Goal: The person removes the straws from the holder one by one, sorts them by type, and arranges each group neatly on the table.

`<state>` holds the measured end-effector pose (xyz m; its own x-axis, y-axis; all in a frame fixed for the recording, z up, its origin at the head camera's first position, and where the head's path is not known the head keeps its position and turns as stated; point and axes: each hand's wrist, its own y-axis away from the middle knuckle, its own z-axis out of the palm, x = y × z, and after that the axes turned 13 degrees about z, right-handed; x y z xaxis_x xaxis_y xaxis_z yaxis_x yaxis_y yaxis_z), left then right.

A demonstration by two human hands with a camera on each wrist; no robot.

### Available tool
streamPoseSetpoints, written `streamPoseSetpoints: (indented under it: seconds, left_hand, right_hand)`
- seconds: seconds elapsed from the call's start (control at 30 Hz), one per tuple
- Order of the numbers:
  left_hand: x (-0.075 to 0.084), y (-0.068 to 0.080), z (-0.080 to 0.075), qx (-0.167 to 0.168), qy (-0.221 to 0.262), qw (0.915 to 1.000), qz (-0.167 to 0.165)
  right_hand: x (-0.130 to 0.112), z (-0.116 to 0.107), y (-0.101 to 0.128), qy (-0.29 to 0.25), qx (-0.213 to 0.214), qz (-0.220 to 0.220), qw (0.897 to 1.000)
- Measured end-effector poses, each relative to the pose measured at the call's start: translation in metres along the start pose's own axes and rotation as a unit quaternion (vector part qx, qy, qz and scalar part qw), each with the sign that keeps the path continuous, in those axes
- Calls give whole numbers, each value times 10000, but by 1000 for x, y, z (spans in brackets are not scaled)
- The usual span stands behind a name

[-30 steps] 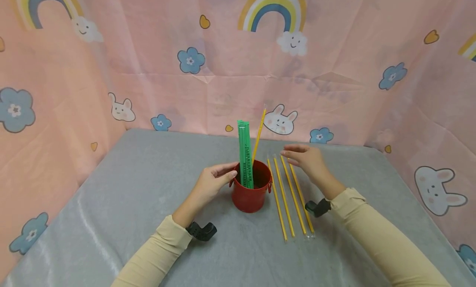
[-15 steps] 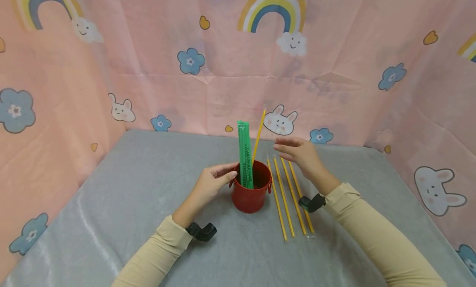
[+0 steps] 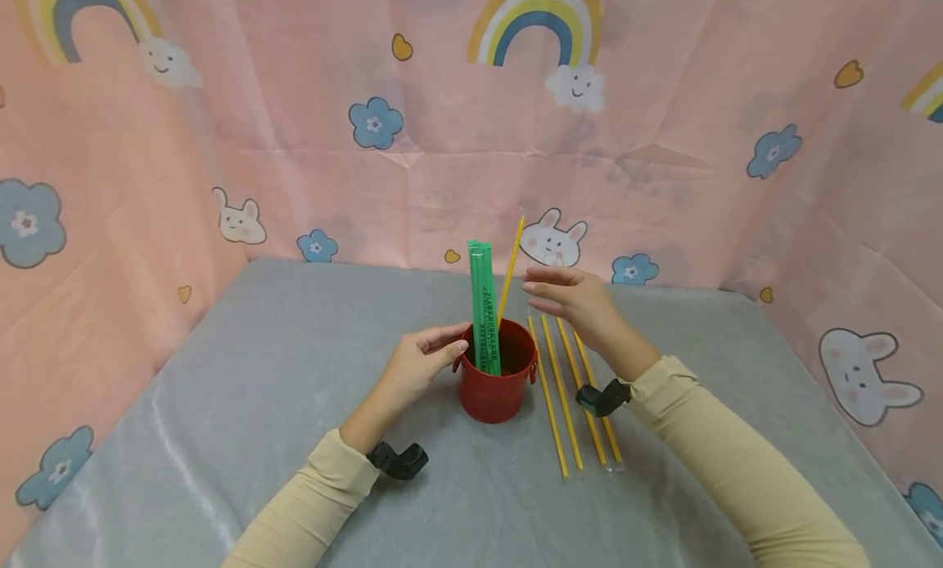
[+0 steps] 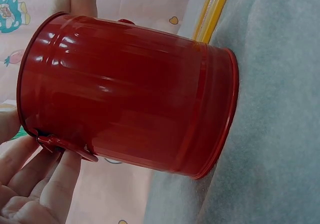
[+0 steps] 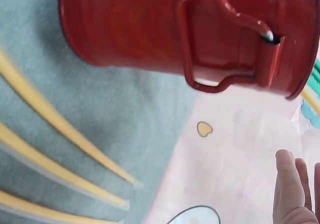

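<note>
I've got the red bucket upright on the grey cloth, green packets and one yellow stick leaning inside — my left hand pinches its rim between thumb and fingers. My right hand hangs empty, fingers loosely extended, near the far ends of four yellow sticks lying beside the bucket.

Red bucket upright, green packets inside; four yellow sticks alongside.

Sleeves: long, plain beige
Cuffs: gathered, behind each hand
Wrist cameras: black, angled, just behind each hand
</note>
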<state>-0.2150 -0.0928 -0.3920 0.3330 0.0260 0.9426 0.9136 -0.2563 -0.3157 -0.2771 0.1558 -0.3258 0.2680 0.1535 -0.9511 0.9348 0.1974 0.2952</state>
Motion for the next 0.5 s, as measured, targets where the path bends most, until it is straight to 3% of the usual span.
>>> streamPoseSetpoints:
  seconds: [0.27, 0.5]
  left_hand:
    - [1, 1, 0, -32, -20, 10000, 25]
    - [1, 0, -1, -32, 57, 10000, 35]
  right_hand:
    - [-5, 15, -1, -133, -159, -36, 9998]
    - [-6, 26, -3, -145, -53, 28, 9999]
